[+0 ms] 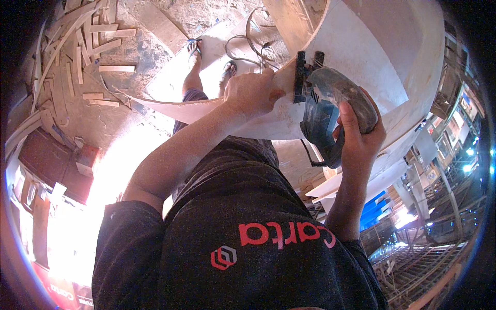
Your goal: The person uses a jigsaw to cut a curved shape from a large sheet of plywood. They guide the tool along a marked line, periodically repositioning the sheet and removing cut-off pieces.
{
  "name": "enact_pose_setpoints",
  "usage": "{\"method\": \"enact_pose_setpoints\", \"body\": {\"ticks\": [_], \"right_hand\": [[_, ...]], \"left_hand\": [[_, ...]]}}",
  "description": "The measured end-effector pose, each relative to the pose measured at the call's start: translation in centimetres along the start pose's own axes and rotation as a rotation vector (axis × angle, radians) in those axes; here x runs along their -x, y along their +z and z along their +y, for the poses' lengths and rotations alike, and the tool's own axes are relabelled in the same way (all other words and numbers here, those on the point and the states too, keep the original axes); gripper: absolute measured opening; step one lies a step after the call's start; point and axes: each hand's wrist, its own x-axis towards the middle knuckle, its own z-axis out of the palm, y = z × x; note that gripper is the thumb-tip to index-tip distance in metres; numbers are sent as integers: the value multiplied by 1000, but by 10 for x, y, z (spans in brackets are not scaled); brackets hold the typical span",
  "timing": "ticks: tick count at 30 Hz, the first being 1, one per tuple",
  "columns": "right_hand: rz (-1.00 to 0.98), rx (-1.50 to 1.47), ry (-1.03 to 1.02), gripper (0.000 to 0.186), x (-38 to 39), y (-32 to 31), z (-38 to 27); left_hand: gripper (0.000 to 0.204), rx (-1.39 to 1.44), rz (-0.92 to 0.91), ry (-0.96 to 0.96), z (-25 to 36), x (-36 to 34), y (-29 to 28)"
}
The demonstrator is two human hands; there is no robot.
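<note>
Offcuts [117, 68] lie scattered at ten o'clock. Nearer the centre, also at ten, a pale tapering strip [181, 109] runs to the left hand [251, 93] at twelve, whose curled fingers grip its edge. A cord [265, 46] loops just beyond. At two o'clock is the jigsaw [320, 116], its black base [299, 77] over the white panel [356, 46], which curves from one to three. Toward three, the right hand [364, 135] grasps the jigsaw's body.

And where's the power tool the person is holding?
In the head view, the power tool is right of the middle, gripped by the right hand, beside the curved pale board and just right of the left hand.
</note>
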Motion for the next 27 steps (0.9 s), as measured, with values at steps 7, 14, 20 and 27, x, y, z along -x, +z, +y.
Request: {"method": "enact_pose_setpoints", "body": {"ticks": [7, 14, 20, 27], "right_hand": [[-4, -29, 13, 53, -12, 8, -3], [13, -40, 5, 52, -13, 10, -6], [12, -43, 15, 50, -17, 8, -9], [28, -66, 22, 48, -16, 11, -12]], "left_hand": [[51, -11, -3, -1, -5, -10, -3], [54, -1, -24, -17, -2, -10, -3], [55, -7, -65, -20, -1, -13, -3], [44, 34, -54, -32, 5, -7, -10]]}}
